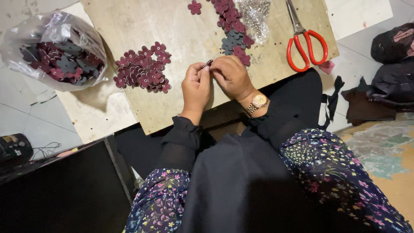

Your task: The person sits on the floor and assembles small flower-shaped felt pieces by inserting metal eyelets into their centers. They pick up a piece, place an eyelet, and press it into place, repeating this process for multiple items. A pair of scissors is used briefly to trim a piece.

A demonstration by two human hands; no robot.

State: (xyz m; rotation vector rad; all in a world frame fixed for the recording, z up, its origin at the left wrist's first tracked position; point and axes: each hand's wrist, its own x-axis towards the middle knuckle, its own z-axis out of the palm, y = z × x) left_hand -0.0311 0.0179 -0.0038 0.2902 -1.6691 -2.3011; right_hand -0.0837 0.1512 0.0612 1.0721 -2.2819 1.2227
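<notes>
Floral skirt (345, 172) up close, then a bare wood board (172, 26) on pale floor tiles. Clear bag (54, 49) of dark flower cutouts sits far left, red scissors (306, 45) far right. Left hand (196, 88) and right hand (233, 75) both pinch one small maroon flower (208, 63) over the board, beside a loose pile (142, 69).

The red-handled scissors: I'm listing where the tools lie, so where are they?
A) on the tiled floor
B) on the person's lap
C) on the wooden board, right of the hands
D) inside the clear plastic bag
C: the red-handled scissors lie flat on the wooden board, beyond and to the right of both hands.
</notes>
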